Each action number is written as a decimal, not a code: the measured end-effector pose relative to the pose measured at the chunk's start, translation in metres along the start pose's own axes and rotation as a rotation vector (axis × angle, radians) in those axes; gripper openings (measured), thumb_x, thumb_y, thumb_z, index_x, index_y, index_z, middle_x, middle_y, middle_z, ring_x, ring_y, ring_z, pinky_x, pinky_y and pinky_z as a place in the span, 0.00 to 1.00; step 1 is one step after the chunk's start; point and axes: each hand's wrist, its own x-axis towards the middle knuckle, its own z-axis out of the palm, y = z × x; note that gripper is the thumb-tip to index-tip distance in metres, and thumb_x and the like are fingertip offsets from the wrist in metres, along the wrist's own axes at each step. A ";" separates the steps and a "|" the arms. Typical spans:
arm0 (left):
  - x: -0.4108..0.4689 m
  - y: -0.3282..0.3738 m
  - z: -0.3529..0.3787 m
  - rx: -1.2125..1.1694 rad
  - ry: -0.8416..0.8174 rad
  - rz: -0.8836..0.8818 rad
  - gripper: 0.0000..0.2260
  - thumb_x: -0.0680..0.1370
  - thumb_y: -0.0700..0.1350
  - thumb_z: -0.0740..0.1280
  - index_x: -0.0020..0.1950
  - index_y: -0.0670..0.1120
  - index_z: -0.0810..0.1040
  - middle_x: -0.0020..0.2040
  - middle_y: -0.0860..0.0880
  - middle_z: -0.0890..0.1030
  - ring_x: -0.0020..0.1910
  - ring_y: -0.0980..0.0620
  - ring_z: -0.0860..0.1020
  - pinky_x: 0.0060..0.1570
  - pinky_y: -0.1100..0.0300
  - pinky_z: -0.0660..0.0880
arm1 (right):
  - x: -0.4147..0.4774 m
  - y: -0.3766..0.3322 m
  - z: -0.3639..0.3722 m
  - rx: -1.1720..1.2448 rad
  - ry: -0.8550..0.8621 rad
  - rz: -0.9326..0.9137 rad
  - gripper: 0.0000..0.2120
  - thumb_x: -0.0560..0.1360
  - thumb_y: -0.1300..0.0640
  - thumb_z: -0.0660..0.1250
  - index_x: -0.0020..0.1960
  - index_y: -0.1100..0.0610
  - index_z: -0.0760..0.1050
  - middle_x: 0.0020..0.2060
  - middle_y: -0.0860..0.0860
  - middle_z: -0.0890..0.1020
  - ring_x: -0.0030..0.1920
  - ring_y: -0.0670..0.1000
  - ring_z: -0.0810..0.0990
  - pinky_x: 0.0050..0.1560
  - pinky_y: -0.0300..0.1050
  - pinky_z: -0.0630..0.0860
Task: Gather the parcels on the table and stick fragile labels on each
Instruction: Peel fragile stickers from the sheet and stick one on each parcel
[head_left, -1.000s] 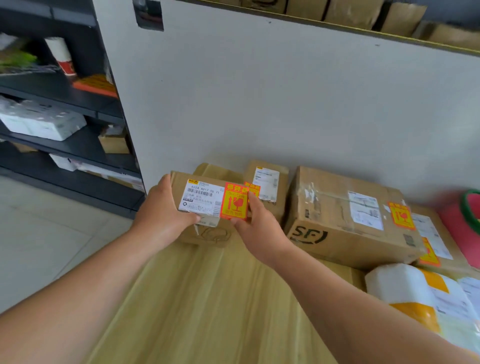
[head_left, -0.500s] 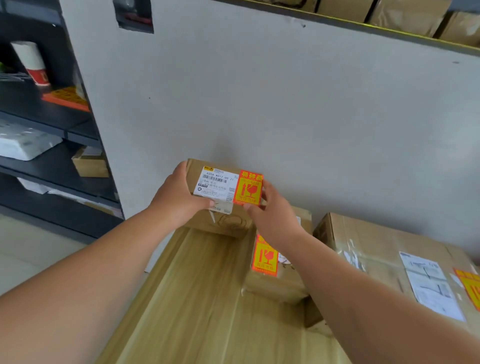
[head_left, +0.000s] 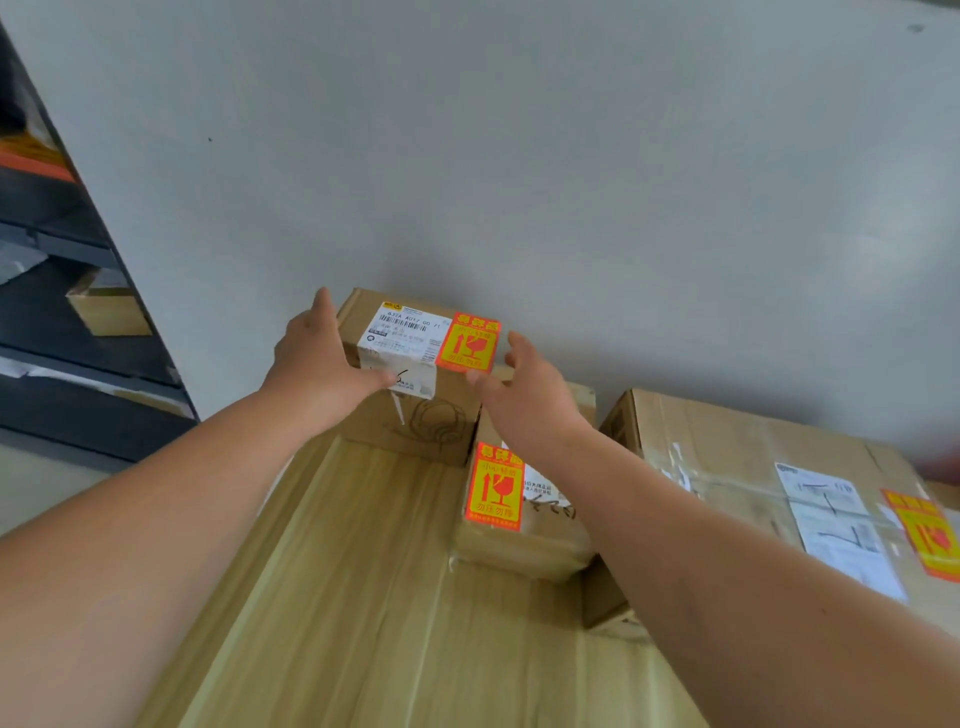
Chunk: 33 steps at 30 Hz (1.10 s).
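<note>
A small cardboard parcel (head_left: 431, 421) stands at the far end of the wooden table (head_left: 363, 597), against the wall. Its top carries a white shipping label and an orange fragile label (head_left: 467, 343). My left hand (head_left: 322, 364) grips the parcel's left side, thumb on the front face. My right hand (head_left: 524, 400) is at the parcel's right edge with fingers spread, the thumb just touching the corner. A second small parcel (head_left: 519, 551) with a fragile label (head_left: 493, 488) lies under my right forearm. A large box (head_left: 737, 457) at the right also bears a fragile label (head_left: 930, 535).
A grey wall panel (head_left: 519, 156) rises directly behind the parcels. Dark shelving (head_left: 78, 338) with a small box on it stands to the left, beyond the table's edge. Bare wooden tabletop stretches between my forearms.
The view has moved closer and lower. The small parcel now rests on the table by the wall, and my right hand has loosened from its right side, fingers spreading.
</note>
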 end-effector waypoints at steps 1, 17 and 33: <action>-0.006 0.003 -0.001 0.044 0.023 0.001 0.50 0.68 0.52 0.77 0.78 0.48 0.47 0.74 0.43 0.60 0.72 0.42 0.60 0.69 0.45 0.63 | -0.004 0.001 -0.003 -0.013 0.009 -0.002 0.24 0.79 0.50 0.62 0.73 0.53 0.61 0.65 0.51 0.74 0.55 0.51 0.75 0.56 0.53 0.76; -0.227 0.089 0.019 0.443 -0.070 0.539 0.37 0.75 0.58 0.67 0.78 0.46 0.54 0.78 0.45 0.56 0.77 0.44 0.52 0.73 0.48 0.50 | -0.214 0.072 -0.089 -0.467 0.090 -0.173 0.25 0.79 0.50 0.61 0.74 0.53 0.61 0.74 0.50 0.63 0.73 0.54 0.62 0.71 0.51 0.59; -0.452 0.203 0.129 0.492 -0.362 0.534 0.37 0.77 0.63 0.59 0.79 0.51 0.46 0.79 0.50 0.49 0.77 0.49 0.47 0.75 0.50 0.47 | -0.423 0.241 -0.213 -0.565 0.080 0.031 0.28 0.79 0.44 0.60 0.75 0.51 0.58 0.77 0.51 0.55 0.77 0.54 0.51 0.75 0.51 0.50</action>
